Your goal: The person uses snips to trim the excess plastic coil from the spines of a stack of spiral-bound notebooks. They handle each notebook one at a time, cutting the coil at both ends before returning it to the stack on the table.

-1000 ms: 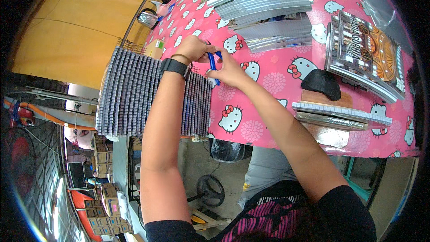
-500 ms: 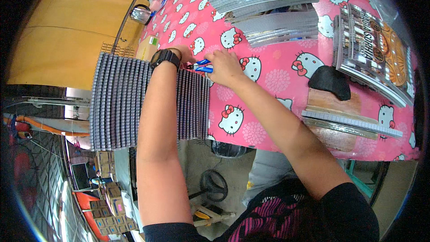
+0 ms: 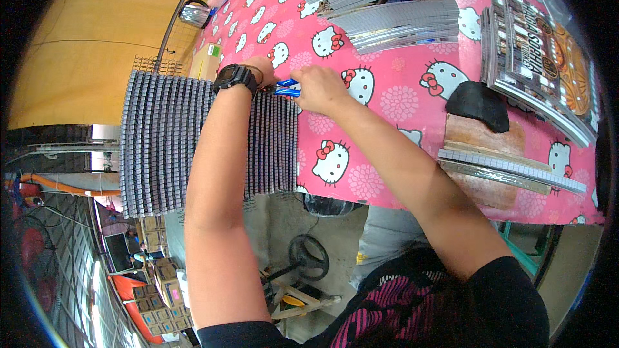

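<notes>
A: Item 1?
B: Blue-handled tool (image 3: 285, 87), long axis left-right, on the pink tablecloth (image 3: 400, 100) beside the grey ribbed stack (image 3: 167, 142).
A: Hands?
B: Right hand (image 3: 320, 89) clenched round its handles; left hand (image 3: 261, 69) at its tip, grip unclear.

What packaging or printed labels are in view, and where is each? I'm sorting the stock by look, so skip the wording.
Printed packs: stacked at the table's far right; flat rectangles, dark with orange and white print.
Cardboard box: beyond the left hand, at the table's left edge; brown with a small green-and-white label.
Stacked cartons: floor, lower left; brown with blue labels.
</notes>
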Demonstrator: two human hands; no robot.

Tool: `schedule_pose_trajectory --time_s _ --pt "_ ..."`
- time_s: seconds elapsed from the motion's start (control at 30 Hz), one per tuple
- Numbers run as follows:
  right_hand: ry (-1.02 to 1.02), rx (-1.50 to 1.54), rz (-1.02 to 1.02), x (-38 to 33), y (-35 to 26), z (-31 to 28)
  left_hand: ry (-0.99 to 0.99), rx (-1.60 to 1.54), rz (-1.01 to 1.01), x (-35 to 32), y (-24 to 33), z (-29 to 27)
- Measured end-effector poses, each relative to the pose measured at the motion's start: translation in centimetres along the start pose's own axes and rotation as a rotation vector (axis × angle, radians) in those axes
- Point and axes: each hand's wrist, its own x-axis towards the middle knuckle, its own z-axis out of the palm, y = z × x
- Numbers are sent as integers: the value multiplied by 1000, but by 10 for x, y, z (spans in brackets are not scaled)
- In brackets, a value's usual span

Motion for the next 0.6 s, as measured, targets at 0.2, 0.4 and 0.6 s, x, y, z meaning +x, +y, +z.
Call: schedule_pose_trajectory --time_s 0.2,0.4,0.6 --pt "-50 31 46 -2 -4 -1 28 -32 170 -2 -4 9" --pt "-7 -46 29 -7 1 -7 92 -136 154 -6 -2 7" --pt "-88 -118 6 -7 -1 0 20 -98 97 -2 -7 12"
